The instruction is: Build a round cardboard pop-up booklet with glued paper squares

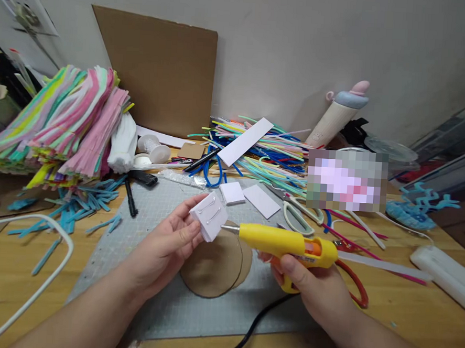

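My left hand (173,238) is closed on a small white foam square (210,216) with lines of glue on its face, held tilted above the grey cutting mat (142,289). My right hand (308,289) grips a yellow hot glue gun (287,243). Its metal nozzle (229,228) points left and sits at the square's lower right edge. Two brown cardboard discs (215,265) lie on the mat just below both hands. The gun's black cord (255,322) runs toward me.
Two more white pieces (250,196) lie on the mat behind. Scissors (304,218), a heap of coloured pipe cleaners (265,150), bundled pipe cleaners (62,121) at left, cut blue bits (81,201), a cardboard sheet (160,70), a bottle (338,115) and a white cable (40,283) surround the mat.
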### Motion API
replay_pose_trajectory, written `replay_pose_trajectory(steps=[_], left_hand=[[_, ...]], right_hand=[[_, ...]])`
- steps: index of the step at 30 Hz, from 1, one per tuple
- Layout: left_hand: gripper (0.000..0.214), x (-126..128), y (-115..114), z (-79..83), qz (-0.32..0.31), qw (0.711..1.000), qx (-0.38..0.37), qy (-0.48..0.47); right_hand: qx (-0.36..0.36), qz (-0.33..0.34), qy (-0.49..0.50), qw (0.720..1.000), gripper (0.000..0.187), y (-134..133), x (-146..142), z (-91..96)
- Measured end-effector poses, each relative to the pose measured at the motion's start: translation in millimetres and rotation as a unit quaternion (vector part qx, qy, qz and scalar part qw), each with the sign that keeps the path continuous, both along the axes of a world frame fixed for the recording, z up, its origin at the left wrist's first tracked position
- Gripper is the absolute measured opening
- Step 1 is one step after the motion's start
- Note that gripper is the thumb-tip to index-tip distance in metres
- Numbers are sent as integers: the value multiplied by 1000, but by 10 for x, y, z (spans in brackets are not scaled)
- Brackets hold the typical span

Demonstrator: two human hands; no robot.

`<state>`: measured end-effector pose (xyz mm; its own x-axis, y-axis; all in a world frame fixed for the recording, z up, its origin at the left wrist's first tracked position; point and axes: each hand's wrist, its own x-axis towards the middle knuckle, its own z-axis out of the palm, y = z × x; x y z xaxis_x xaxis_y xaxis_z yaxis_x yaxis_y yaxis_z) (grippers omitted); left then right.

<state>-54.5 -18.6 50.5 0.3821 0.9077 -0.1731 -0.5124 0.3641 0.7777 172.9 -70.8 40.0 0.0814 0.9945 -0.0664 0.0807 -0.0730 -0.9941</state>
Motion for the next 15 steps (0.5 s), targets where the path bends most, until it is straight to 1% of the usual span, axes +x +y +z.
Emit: replay_pose_trajectory(steps=[2, 5, 10, 12, 15], left_hand=[[45, 6, -3, -1, -7, 1000, 0, 0], [45, 10, -5, -3, -12, 1000, 4, -8], [42, -6, -4, -21, -20, 1000, 6, -20], [40, -13, -5, -30, -21, 1000, 1, -21], [41, -13, -4, -32, -22, 1000, -2, -19]], right_hand=[[-15, 45, 27, 999, 32, -12, 8, -23], [-39, 72, 17, 996, 38, -1, 30, -77], [-95, 81, -3, 992, 43, 21, 37, -110], [-95, 77, -4, 993, 45, 27, 28, -101], [-75, 65, -8, 995, 49, 44, 30, -85]])
